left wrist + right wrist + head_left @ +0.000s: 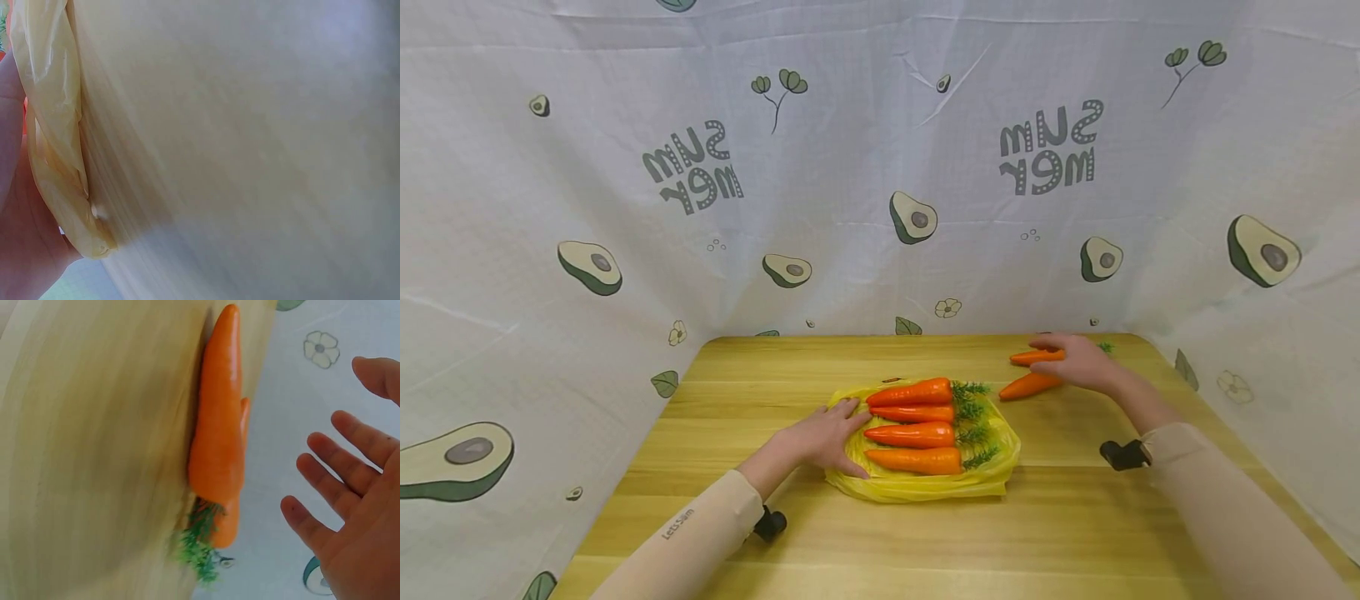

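Note:
Several orange carrots [917, 435] with green tops lie side by side on a crumpled yellow plastic bag [1000, 475] in the head view. My left hand [826, 437], fingers spread, rests at the bag's left edge by the carrot tips. The left wrist view shows the bag's folded edge [53, 81] along the palm. Farther right, my right hand [1078, 362] hovers over two more carrots. In the right wrist view the nearer carrot [217, 412] partly hides the farther carrot [226, 528]. The right hand's fingers [337, 481] are extended, apart from both carrots.
A wooden tabletop [910, 550] carries everything. White cloth [850, 167] printed with avocados and lettering hangs behind the table and along both sides. Each wrist wears a small black camera mount, one on the left [771, 525], one on the right [1124, 455].

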Tool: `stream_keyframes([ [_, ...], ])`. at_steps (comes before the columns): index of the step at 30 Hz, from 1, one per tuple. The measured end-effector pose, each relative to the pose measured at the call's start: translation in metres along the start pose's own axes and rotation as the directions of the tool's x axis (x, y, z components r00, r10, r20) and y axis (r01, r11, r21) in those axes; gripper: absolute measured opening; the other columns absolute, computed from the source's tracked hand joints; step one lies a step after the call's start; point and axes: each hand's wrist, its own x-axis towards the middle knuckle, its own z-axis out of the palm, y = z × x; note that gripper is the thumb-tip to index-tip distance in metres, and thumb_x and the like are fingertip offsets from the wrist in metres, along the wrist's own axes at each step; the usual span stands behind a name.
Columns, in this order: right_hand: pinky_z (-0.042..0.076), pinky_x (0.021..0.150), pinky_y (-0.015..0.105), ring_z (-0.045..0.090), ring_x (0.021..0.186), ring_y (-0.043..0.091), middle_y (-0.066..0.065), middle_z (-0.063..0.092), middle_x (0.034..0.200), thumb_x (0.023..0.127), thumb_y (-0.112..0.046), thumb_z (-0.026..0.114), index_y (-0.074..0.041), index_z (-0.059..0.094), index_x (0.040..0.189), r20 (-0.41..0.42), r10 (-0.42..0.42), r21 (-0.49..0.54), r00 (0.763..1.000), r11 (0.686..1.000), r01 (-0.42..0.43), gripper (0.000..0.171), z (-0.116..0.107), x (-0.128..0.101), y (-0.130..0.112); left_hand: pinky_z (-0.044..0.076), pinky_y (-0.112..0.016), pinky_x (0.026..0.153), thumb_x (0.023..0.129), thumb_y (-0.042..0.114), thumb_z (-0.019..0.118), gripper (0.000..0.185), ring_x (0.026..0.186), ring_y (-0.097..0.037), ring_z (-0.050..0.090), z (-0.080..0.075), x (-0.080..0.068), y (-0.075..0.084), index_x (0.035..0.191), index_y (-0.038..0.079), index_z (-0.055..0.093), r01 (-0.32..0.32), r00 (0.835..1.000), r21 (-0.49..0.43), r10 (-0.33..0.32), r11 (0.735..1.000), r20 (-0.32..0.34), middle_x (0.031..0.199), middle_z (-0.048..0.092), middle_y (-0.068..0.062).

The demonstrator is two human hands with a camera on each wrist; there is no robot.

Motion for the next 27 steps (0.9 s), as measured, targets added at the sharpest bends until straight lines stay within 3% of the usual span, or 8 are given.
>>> stream_keyframes([
  [13, 0.037, 0.102, 0.070, 0.043, 0.131, 0.058, 0.032, 0.049, 0.145, 0.095, -0.041, 0.067, 0.004, 0.047, 0.147, -0.002, 0.025, 0.059, 1.000, 0.998, -0.024, 0.071, 0.009, -0.004, 0.029, 0.025, -0.058, 0.120, 0.078, 0.076, 0.067, 0.105, 0.154, -0.034, 0.021, -0.001, 0.000, 0.001, 0.159, 0.020, 0.033, 0.007, 1.000, -0.004, -0.007, 1.000, 0.003, 0.167, 0.021, -0.016],
  [18, 0.037, 0.101, 0.070, 0.044, 0.130, 0.059, 0.034, 0.047, 0.146, 0.093, -0.044, 0.069, 0.002, 0.044, 0.149, 0.015, 0.072, 0.041, 0.997, 0.997, -0.072, 0.077, 0.015, -0.003, 0.040, 0.025, -0.058, 0.121, 0.078, 0.076, 0.067, 0.105, 0.154, -0.033, 0.021, 0.000, 0.001, 0.000, 0.160, 0.021, 0.031, 0.009, 1.000, 0.008, -0.009, 1.000, 0.002, 0.167, 0.021, -0.015],
  [27, 0.039, 0.099, 0.068, 0.050, 0.125, 0.053, 0.033, 0.049, 0.144, 0.093, -0.041, 0.071, -0.001, 0.049, 0.147, 0.021, 0.089, 0.054, 0.996, 0.994, -0.090, 0.071, 0.023, -0.003, 0.054, 0.024, -0.057, 0.121, 0.078, 0.076, 0.067, 0.105, 0.155, -0.033, 0.020, -0.001, 0.000, 0.001, 0.160, 0.021, 0.031, 0.008, 1.000, 0.001, -0.008, 1.000, 0.009, 0.167, 0.020, -0.015],
])
